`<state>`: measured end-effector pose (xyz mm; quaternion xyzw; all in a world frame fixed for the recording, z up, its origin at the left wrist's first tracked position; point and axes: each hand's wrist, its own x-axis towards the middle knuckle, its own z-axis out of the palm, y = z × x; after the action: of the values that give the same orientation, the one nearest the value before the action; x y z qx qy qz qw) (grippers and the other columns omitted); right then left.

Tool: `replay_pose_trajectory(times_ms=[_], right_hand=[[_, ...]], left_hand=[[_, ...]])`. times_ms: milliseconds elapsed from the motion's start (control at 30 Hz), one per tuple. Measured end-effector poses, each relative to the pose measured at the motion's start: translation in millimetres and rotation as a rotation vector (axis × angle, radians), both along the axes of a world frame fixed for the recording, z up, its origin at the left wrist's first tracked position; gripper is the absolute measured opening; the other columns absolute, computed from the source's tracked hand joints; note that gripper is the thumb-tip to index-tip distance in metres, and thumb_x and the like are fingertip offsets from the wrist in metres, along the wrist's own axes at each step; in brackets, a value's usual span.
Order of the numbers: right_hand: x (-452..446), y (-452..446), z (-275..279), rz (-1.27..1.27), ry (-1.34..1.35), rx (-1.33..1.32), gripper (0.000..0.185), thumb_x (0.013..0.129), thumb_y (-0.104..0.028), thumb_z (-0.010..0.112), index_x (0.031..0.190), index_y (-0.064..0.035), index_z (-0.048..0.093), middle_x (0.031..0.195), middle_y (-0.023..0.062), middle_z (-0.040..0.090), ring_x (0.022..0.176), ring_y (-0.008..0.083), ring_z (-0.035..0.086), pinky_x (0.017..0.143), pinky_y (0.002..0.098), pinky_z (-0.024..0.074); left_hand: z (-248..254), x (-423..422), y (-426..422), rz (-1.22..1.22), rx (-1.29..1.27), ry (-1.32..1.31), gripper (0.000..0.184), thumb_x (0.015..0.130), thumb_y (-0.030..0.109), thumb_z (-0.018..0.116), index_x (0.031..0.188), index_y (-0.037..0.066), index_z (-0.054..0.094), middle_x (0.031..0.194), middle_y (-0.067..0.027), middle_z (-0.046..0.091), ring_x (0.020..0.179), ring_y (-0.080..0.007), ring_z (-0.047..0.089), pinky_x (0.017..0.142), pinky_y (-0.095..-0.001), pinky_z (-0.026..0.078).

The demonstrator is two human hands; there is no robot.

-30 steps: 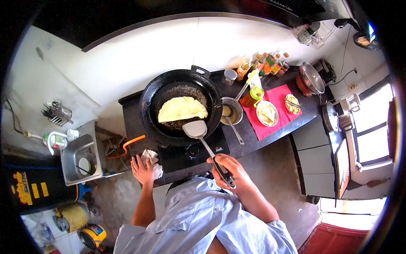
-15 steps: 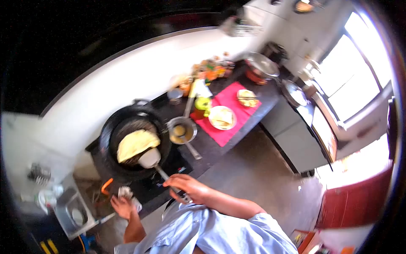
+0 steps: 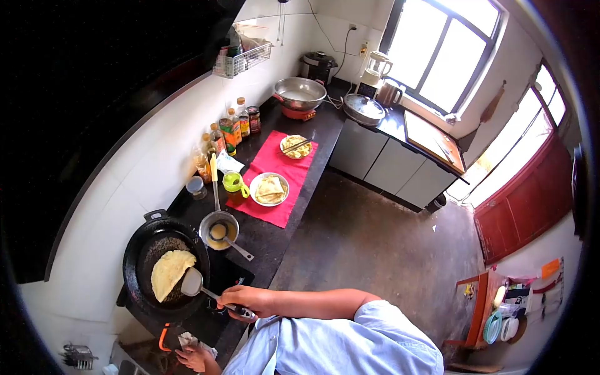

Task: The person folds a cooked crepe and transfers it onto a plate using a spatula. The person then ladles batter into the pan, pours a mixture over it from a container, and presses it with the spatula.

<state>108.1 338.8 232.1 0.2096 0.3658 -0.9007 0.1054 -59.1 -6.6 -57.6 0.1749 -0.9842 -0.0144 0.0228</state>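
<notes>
My right hand [image 3: 247, 301] is closed around the handle of a spatula [image 3: 192, 282]. Its broad blade rests in the black wok [image 3: 132, 250], against the edge of a folded yellow pancake [image 3: 170, 274]. At the bottom, my left hand [image 3: 195, 359] has its fingers apart beside a crumpled pale cloth [image 3: 189, 340] at the stove's front edge; contact with the cloth is unclear. Right of the wok stands a saucepan [image 3: 204, 232] of pale yellow batter, with a ladle [image 3: 240, 250] in it.
A red mat [image 3: 282, 211] bears a plate of folded pancakes [image 3: 270, 189], a bowl with chopsticks [image 3: 296, 146] and a green cup [image 3: 234, 182]. Several sauce bottles [image 3: 226, 132] line the wall. A large metal pan [image 3: 300, 91] sits at the corner, near a lidded pan [image 3: 364, 109].
The camera view has turned, bringing more of the window and floor into sight. My right hand keeps hold of the spatula at the pancake's edge. My left hand stays by the cloth.
</notes>
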Motion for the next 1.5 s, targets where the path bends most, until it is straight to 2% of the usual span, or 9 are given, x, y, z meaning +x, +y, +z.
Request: replay_pose_trajectory(times_ms=[100, 267, 367, 600, 767, 867, 1000, 1133, 1500], right_hand=[[3, 4, -3, 0.028, 0.034, -0.054, 0.031, 0.103, -0.035, 0.063, 0.109, -0.004, 0.064, 0.064, 0.0052, 0.059, 0.043, 0.0115, 0.051, 0.036, 0.028, 0.0358], [3, -5, 1, -0.031, -0.028, 0.011, 0.027, 0.102, -0.03, 0.065, 0.11, -0.0035, 0.065, 0.065, 0.0065, 0.06, 0.046, 0.0121, 0.052, 0.038, 0.0283, 0.0357], [-1, -7, 5, -0.027, -0.048, -0.005, 0.028, 0.104, -0.028, 0.062, 0.114, -0.0022, 0.063, 0.067, 0.0064, 0.059, 0.047, 0.0124, 0.053, 0.04, 0.0277, 0.0373], [4, 0, 3, -0.006, 0.003, -0.019, 0.03, 0.104, -0.033, 0.061, 0.111, -0.0036, 0.064, 0.07, 0.0078, 0.063, 0.049, 0.0128, 0.055, 0.041, 0.028, 0.0394], [7, 4, 12, -0.041, -0.03, -0.022, 0.029, 0.104, -0.029, 0.061, 0.112, -0.0014, 0.064, 0.069, 0.0077, 0.062, 0.049, 0.0138, 0.055, 0.043, 0.0283, 0.0401], [8, 5, 12, -0.059, -0.024, -0.041, 0.033, 0.107, -0.03, 0.057, 0.116, 0.0009, 0.06, 0.067, 0.0085, 0.06, 0.042, 0.013, 0.05, 0.036, 0.028, 0.0375], [11, 13, 19, -0.061, -0.023, -0.033, 0.026, 0.103, -0.024, 0.061, 0.115, -0.0009, 0.064, 0.069, 0.0084, 0.061, 0.047, 0.0144, 0.054, 0.041, 0.0289, 0.0382], [8, 30, 24, -0.031, -0.069, 0.003, 0.024, 0.103, -0.023, 0.061, 0.114, -0.0011, 0.063, 0.067, 0.0115, 0.062, 0.041, 0.0163, 0.052, 0.037, 0.0319, 0.0361], [-8, 49, 50, 0.048, -0.13, 0.12, 0.038, 0.108, -0.029, 0.052, 0.123, 0.0058, 0.059, 0.062, 0.0115, 0.057, 0.04, 0.0157, 0.045, 0.036, 0.0321, 0.0341]], left_hand=[[37, 17, 19, -0.017, -0.046, 0.011, 0.057, 0.109, 0.049, 0.041, 0.157, 0.019, 0.048, 0.157, -0.0096, 0.049, 0.133, -0.0347, 0.058, 0.106, -0.0501, 0.049], [-25, 11, -19, -0.213, 0.088, 0.293, 0.056, 0.104, 0.046, 0.051, 0.154, 0.018, 0.052, 0.154, -0.0101, 0.053, 0.128, -0.0356, 0.061, 0.099, -0.0499, 0.053], [39, 20, 21, -0.022, 0.143, 0.121, 0.056, 0.105, 0.044, 0.049, 0.154, 0.018, 0.052, 0.155, -0.0082, 0.052, 0.128, -0.0363, 0.061, 0.099, -0.0498, 0.053], [25, 19, 15, -0.034, 0.129, 0.158, 0.056, 0.104, 0.045, 0.049, 0.154, 0.02, 0.053, 0.155, -0.0103, 0.053, 0.127, -0.037, 0.061, 0.102, -0.0522, 0.051], [13, 16, 9, -0.051, 0.136, 0.204, 0.056, 0.103, 0.046, 0.049, 0.153, 0.021, 0.053, 0.156, -0.0105, 0.052, 0.128, -0.0375, 0.061, 0.101, -0.0532, 0.051], [8, 15, 8, -0.053, 0.128, 0.231, 0.056, 0.103, 0.047, 0.048, 0.152, 0.02, 0.054, 0.155, -0.0113, 0.052, 0.128, -0.0383, 0.06, 0.101, -0.0537, 0.051], [11, 18, 9, -0.062, 0.099, 0.234, 0.056, 0.102, 0.047, 0.05, 0.152, 0.02, 0.054, 0.154, -0.0118, 0.052, 0.128, -0.0387, 0.06, 0.099, -0.0536, 0.053], [15, 17, 12, -0.054, 0.105, 0.254, 0.055, 0.101, 0.045, 0.051, 0.15, 0.02, 0.056, 0.152, -0.0127, 0.054, 0.129, -0.038, 0.059, 0.098, -0.0544, 0.053], [38, 21, 20, -0.024, 0.196, 0.158, 0.059, 0.099, 0.043, 0.052, 0.154, 0.019, 0.05, 0.157, -0.0129, 0.048, 0.133, -0.0384, 0.055, 0.102, -0.0538, 0.049]])
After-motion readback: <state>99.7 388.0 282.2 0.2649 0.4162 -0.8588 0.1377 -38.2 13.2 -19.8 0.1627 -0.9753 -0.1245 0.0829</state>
